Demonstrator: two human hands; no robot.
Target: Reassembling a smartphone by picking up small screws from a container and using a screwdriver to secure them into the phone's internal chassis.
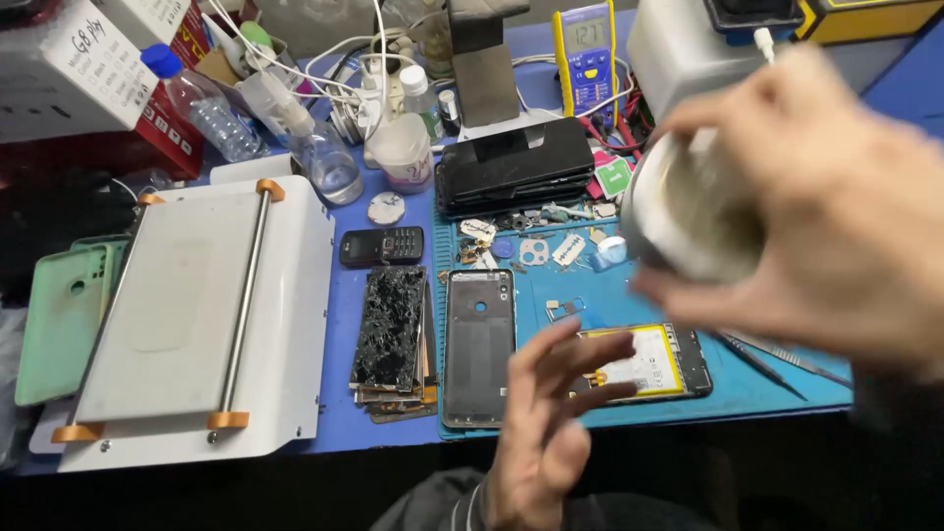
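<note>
My right hand (826,206) is raised close to the camera at the right, blurred, gripping a round white roll of tape (688,211). My left hand (551,423) hovers low at the front, fingers spread, holding nothing, just in front of an opened phone body with a yellow battery (654,362). A dark phone back frame (478,344) lies to the left of that hand on the blue mat (610,305).
A stack of shattered screens (391,334), a small black keypad phone (382,246), a white flat machine with two rods (197,315), green phone cases (59,320), bottles (315,138), a black phone stack (516,162), a yellow multimeter (585,54), tweezers (777,359).
</note>
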